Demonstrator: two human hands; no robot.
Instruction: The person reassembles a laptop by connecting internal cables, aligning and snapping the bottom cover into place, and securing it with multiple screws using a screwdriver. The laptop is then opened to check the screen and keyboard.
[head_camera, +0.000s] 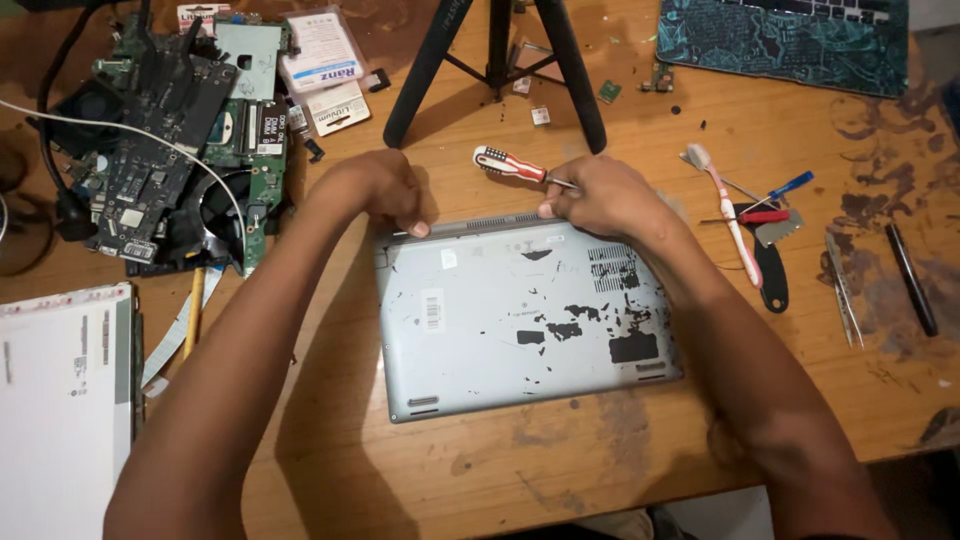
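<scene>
A silver laptop (500, 330) lies upside down on the wooden table, its worn bottom cover facing up. My left hand (375, 190) presses its fingertips on the far left corner of the cover. My right hand (600, 195) rests on the far edge near the middle and grips a screwdriver (510, 165) with a red and white handle. The handle points left, away from the hand; the tip is hidden under my fingers.
A pile of circuit boards and a fan (170, 140) sits at the far left. A black tripod (495, 60) stands behind the laptop. A toothbrush (725, 205), small screwdrivers, tweezers (840, 290) and a pen (912, 280) lie right. A flat screen panel (65, 400) lies near left.
</scene>
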